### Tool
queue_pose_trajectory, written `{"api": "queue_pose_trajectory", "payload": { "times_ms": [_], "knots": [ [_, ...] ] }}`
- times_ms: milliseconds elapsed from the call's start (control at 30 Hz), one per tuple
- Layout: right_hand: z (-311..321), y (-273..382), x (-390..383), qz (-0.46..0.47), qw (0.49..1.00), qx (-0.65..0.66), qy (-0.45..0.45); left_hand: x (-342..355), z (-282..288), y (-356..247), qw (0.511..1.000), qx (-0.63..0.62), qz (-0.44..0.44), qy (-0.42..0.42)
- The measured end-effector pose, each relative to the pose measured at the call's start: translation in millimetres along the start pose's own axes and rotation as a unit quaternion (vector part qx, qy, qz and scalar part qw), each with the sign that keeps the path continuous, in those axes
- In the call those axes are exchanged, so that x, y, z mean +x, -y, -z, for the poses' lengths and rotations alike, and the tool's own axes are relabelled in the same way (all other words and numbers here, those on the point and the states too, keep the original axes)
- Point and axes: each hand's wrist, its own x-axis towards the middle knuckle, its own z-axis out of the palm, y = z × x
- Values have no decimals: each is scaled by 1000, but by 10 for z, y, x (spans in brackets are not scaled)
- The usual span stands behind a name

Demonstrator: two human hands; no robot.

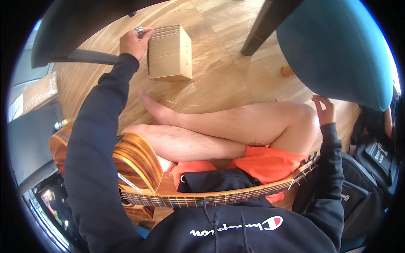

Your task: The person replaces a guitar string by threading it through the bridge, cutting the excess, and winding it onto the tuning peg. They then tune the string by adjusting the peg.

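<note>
At the far left lies one wrapped package (40, 96), and near it is one small white tube (60, 124). One guitar (141, 158) lies across the lap of one seated person, its body to the left and its neck running to the right. The person's left hand (137, 42), bearing one silver ring (139, 30), is beside the upper left edge of one cardboard box (182, 52) on the wooden floor (223, 84). Its thumb and fingers are drawn together, but whether they touch the box or grip something thin cannot be told. At least one thin strand (185, 104) curves near the box. Two bare legs (236, 122) are bent in front of the guitar, below one pair of orange shorts (270, 162). The right hand (325, 109) is near the knee, fingers bent toward the thumb; whether they hold anything cannot be told. Just above it is one blue chair seat (337, 50), and at the far right are at least two black bags (358, 181).
</note>
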Motion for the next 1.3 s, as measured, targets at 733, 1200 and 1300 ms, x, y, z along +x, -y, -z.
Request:
{"api": "queue_pose_trajectory", "payload": {
  "times_ms": [733, 1200, 1300],
  "knots": [
    [353, 126, -90, 0, 1000, -24, 1, -190, 547, 66, 999, 32, 27, -10],
    [879, 1771, -1045, 26, 995, 96, 8, -3154, 3101, -2171, 945, 74, -319, 25],
    [515, 2381, -1180, 58, 988, 132, 61, -3498, 3129, -2061, 954, 52, -296, -18]
  ]
}}
